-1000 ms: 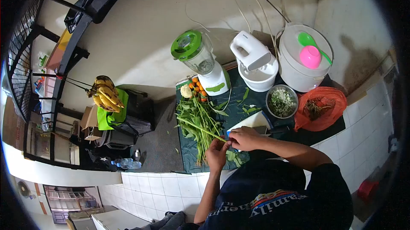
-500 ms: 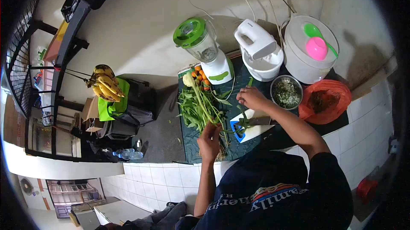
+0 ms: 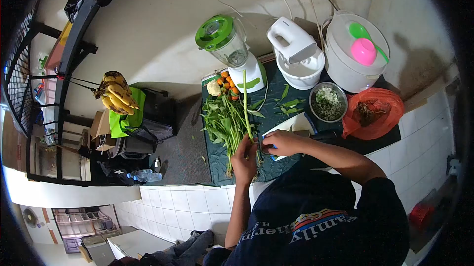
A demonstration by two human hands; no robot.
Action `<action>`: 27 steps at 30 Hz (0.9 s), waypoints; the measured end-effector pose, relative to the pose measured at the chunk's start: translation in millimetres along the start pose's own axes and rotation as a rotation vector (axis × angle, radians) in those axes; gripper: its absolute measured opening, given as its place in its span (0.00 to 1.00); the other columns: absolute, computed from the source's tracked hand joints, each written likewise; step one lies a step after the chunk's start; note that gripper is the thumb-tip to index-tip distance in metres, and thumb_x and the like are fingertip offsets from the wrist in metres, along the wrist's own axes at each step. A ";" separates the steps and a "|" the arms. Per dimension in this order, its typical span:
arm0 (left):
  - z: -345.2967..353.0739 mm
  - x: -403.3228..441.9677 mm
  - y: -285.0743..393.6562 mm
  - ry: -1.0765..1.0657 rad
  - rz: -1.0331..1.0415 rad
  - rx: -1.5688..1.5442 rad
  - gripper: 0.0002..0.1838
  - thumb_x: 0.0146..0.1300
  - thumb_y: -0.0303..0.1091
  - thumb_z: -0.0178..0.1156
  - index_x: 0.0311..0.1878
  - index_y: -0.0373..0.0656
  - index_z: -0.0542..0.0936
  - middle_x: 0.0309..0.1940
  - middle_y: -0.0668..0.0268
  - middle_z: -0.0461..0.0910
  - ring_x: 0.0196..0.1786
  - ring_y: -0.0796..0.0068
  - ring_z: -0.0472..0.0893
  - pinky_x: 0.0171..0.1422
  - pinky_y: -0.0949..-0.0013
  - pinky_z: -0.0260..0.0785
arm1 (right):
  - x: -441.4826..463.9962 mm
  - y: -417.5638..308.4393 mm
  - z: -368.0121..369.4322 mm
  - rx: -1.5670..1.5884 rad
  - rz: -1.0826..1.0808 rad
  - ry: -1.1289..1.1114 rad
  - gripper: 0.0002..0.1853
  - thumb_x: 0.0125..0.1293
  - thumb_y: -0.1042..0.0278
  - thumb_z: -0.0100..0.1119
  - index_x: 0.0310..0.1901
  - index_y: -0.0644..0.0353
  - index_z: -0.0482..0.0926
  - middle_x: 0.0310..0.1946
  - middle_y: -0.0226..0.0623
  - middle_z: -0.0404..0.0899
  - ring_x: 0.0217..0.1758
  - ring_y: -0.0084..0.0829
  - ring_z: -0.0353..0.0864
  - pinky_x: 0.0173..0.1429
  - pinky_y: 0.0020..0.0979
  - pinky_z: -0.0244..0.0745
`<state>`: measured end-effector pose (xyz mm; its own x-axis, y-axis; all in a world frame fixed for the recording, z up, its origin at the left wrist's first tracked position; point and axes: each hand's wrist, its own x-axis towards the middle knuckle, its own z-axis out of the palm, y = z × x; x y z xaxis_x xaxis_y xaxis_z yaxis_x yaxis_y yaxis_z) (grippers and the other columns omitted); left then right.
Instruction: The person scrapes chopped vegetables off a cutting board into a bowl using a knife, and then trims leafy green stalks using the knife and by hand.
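Back from beyond the board [image 3: 283, 125] had come my right hand [image 3: 282, 141], now close beside my left hand [image 3: 243, 163], and the stem [image 3: 245, 99] had swung from leaning over the greens [image 3: 223, 126] to pointing nearly straight away from me. It stood just left of the board, pinched near its lower end between my left thumb and fingers, its far end crossing the front of the blender [image 3: 248, 71] in my view. My right fingers were bent and bunched at the board's left edge, near that lower end; whether they gripped anything I could not make out. Such a tender-looking stem, I judged, wanted a firm but light pinch, placed close to where the other fingers worked, so that it would not bend or bruise. Short, controlled pulls along its length seemed better than tugs across it. The knife [image 3: 299, 125] lay on the board, so keeping my right wrist clear of it mattered. Loose leaves [image 3: 291, 104] lay beyond the board, and the bowl [image 3: 328, 102] stood beyond its right end.
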<state>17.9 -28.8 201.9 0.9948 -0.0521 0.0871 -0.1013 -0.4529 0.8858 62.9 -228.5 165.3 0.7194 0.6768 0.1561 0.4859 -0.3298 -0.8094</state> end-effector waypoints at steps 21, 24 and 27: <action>-4.5 -16.7 -16.5 0.019 -0.100 -0.183 0.27 0.67 0.21 0.66 0.68 0.32 0.72 0.45 0.63 0.86 0.47 0.79 0.83 0.53 0.72 0.76 | 14.1 50.1 -23.7 -0.452 0.022 0.312 0.05 0.62 0.65 0.61 0.33 0.55 0.82 0.32 0.36 0.82 0.43 0.41 0.81 0.53 0.47 0.74; -5.6 -18.9 -23.9 0.035 -0.097 -0.252 0.25 0.70 0.20 0.62 0.69 0.31 0.70 0.49 0.58 0.86 0.51 0.73 0.84 0.59 0.69 0.77 | 32.7 65.9 -53.8 -0.397 0.066 0.281 0.03 0.60 0.67 0.63 0.31 0.53 0.80 0.32 0.35 0.81 0.41 0.42 0.81 0.60 0.48 0.73; -5.2 -17.4 -29.0 0.019 -0.128 -0.286 0.26 0.70 0.20 0.61 0.70 0.31 0.69 0.50 0.58 0.85 0.53 0.73 0.83 0.62 0.68 0.75 | 37.4 83.1 -46.2 -0.418 -0.019 0.388 0.05 0.59 0.68 0.63 0.27 0.53 0.77 0.30 0.36 0.80 0.39 0.42 0.81 0.66 0.49 0.72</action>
<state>3.6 -10.1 177.0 0.9996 0.0072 -0.0269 0.0278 -0.1858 0.9822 153.1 -260.9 130.0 0.7998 0.4198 0.4291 0.5990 -0.6057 -0.5238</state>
